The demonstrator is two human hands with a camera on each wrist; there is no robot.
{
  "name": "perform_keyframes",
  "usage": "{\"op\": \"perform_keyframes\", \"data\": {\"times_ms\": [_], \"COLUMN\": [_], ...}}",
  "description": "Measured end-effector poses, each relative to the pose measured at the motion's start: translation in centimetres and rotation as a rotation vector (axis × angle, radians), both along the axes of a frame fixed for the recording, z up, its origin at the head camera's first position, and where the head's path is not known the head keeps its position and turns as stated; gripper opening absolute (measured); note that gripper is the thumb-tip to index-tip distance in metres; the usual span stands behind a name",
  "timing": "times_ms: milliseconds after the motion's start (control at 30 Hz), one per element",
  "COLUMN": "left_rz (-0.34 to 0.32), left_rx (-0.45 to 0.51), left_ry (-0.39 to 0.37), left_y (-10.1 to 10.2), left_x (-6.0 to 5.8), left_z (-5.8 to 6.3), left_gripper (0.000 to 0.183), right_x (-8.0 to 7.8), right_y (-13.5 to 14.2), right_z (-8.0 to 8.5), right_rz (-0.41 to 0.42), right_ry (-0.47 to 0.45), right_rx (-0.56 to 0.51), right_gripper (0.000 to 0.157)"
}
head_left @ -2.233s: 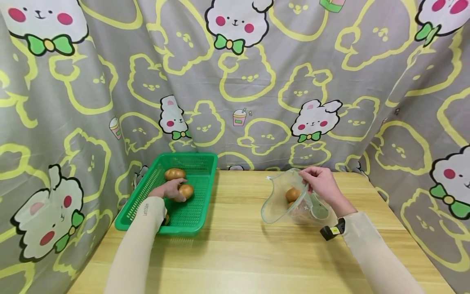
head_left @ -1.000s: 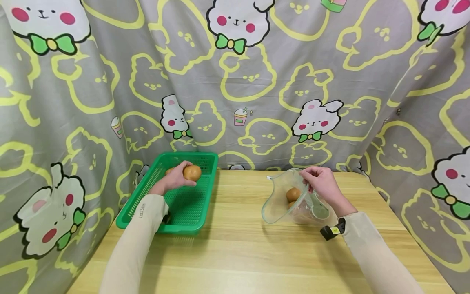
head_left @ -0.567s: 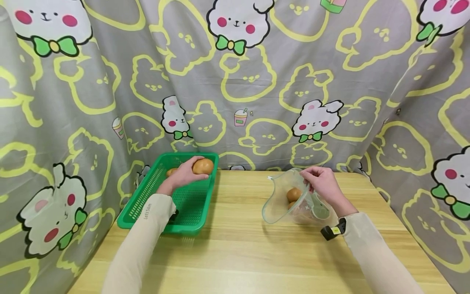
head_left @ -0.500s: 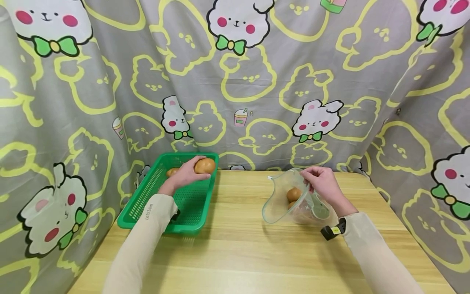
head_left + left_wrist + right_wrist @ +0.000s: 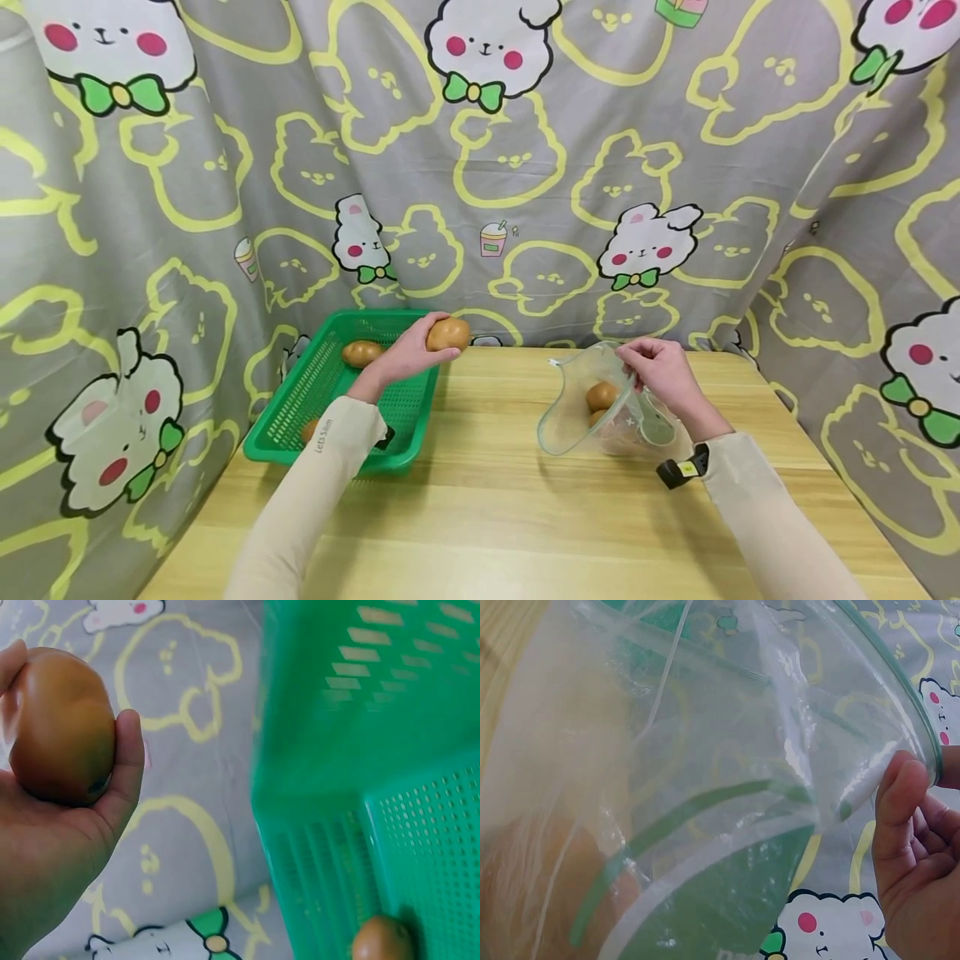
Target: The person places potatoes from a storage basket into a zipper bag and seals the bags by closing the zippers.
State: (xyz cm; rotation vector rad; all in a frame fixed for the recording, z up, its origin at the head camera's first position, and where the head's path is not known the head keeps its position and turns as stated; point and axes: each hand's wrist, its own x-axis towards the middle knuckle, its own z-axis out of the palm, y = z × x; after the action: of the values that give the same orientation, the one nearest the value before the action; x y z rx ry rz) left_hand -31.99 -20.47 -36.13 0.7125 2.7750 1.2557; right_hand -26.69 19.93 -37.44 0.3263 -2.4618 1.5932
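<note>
My left hand (image 5: 411,352) grips a smooth, lumpy brown potato (image 5: 448,335) beyond the green basket's right rim. The left wrist view shows the fingers and thumb curled round the potato (image 5: 64,727), which has a dark spot. My right hand (image 5: 663,372) pinches the green-edged mouth of a clear zip bag (image 5: 570,417) between thumb and fingers, and the bag gapes to the left. Brown potatoes (image 5: 602,395) lie inside the bag. In the right wrist view, the bag's film (image 5: 720,735) with its green print fills most of the picture.
The green plastic basket (image 5: 258,450) stands at the left of the wooden table (image 5: 480,517). It holds a potato (image 5: 362,354) at the back and another (image 5: 311,429) partly behind my left sleeve. A patterned curtain (image 5: 525,167) rises behind and along both sides.
My left hand has picked a potato out of the basket and carried it rightward over the rim. My right hand keeps its hold on the bag in the same place.
</note>
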Motion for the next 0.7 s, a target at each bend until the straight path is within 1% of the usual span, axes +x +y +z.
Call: {"op": "perform_keyframes", "data": {"times_ms": [200,467,700], "left_rz": [-0.044,-0.103,-0.129], "left_rx": [0.022,0.075,0.051], "left_ry": [-0.002,0.028,0.051], "left_y": [1.7,4.2,5.8], "left_x": [0.9,1.8,2.6], "left_z": [0.6,0.7,0.3], "left_gripper": [0.069,0.067,0.065], "right_x": [-0.1,-0.1,0.0], "right_y": [0.0,0.1,0.0], "right_z": [0.0,0.0,0.0], "right_rz": [0.004,0.012,0.014], "right_ry": [-0.002,-0.009,-0.013], "right_rx": [-0.007,-0.012,-0.029], "right_gripper": [0.030,0.032,0.034]}}
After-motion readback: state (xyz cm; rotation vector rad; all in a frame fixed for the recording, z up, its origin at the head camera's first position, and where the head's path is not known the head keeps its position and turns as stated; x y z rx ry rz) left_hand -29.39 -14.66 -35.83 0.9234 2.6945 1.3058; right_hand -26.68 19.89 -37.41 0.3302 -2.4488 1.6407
